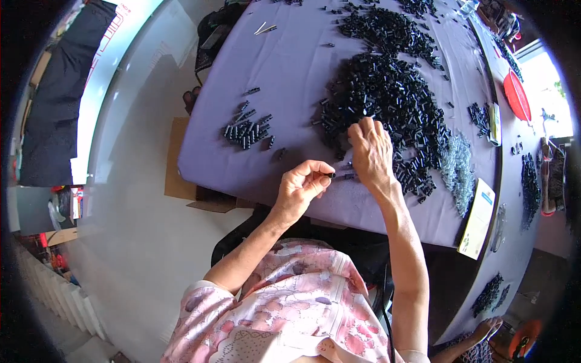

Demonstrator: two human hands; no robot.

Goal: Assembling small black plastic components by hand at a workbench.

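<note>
My left hand (298, 189) is over the near edge of the table, pinching a small black tube (331, 175) between thumb and fingertips. My right hand (371, 154) reaches into the near side of a large heap of small black cylindrical parts (393, 85). Its fingers are drawn together and point down at the heap. Whatever is between those fingertips is hidden. To the left of both hands lies a smaller group of black tubes (247, 133), with a few strays around it.
A purple cloth covers the table (284, 72). Right of the heap lie clear small parts (457, 169) and a yellow-white box (478, 218). A second table beyond holds a red basket (517, 97) and more black parts. Another person's hand (487, 328) shows at lower right.
</note>
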